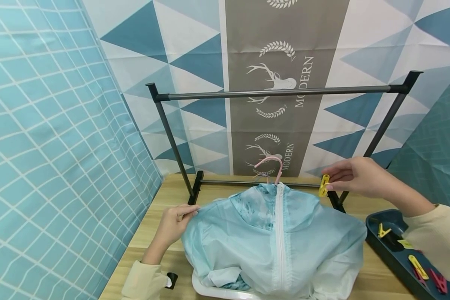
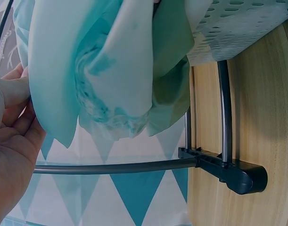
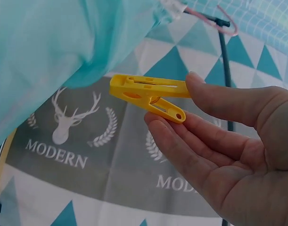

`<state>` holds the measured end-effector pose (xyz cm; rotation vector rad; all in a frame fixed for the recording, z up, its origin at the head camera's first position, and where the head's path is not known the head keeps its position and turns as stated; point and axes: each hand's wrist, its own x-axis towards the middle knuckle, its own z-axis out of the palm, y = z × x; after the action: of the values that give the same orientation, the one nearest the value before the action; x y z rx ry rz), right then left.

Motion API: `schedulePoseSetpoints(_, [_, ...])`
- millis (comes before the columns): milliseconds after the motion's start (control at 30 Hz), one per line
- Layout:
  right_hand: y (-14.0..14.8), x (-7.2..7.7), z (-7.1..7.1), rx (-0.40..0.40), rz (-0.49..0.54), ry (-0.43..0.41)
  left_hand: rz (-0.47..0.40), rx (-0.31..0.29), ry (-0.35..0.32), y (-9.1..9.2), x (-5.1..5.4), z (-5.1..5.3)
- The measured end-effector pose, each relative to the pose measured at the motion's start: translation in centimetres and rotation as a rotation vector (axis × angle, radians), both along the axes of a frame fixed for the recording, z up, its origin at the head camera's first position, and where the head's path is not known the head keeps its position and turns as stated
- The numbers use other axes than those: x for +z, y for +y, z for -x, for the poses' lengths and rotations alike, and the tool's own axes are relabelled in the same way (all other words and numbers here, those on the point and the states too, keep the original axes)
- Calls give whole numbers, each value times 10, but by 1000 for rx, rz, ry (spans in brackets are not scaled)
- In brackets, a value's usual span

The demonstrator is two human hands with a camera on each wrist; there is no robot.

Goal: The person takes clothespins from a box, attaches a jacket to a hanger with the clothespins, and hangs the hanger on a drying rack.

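Observation:
A light blue zip-front jacket [image 1: 243,246] is on a pink hanger [image 1: 271,158], its white zipper running down the middle. My left hand [image 1: 175,223] pinches the jacket at its left shoulder edge; the left wrist view shows thumb and fingers on the fabric [image 2: 54,84]. Beyond the jacket's right shoulder, my right hand [image 1: 354,177] holds a yellow clothespin [image 3: 148,89] between thumb and fingers. In the right wrist view the clothespin's tip is near the jacket cloth, and its jaws look closed.
A black metal rack [image 1: 277,93] stands behind the jacket on the wooden table [image 1: 150,237]. Below the jacket is a white basket [image 1: 225,292] with cloth in it. On the right, a dark blue tray [image 1: 393,266] holds several yellow and red clothespins.

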<state>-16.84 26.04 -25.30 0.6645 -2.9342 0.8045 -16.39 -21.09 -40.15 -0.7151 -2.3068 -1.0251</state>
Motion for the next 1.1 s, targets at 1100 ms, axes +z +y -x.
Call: schedulePoseSetpoints(1100, [-98,16,-25,323,154,43,21,14,2,0,2,-1])
